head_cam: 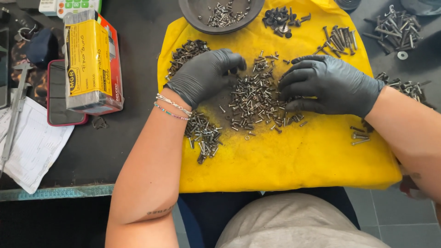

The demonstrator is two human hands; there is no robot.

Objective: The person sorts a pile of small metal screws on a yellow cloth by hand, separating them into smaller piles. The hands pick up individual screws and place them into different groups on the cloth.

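Observation:
A yellow cloth (285,160) covers the table in front of me. In its middle lies a heap of small metal screws (252,98). My left hand (206,73), in a black glove, rests on the heap's left edge with fingers curled down onto the screws. On the right edge lies my right hand (328,85), also gloved in black, its fingers spread flat and touching the screws. Whether either hand pinches a screw is hidden by the fingers. Beaded bracelets circle my left wrist.
Sorted piles lie around: screws (202,135) below my left wrist, dark screws (186,51) upper left, black nuts (280,18), long screws (337,39), a dark bowl (193,16) of screws at the top. A yellow-wrapped box (92,62), papers (32,147) and a caliper (16,105) lie left.

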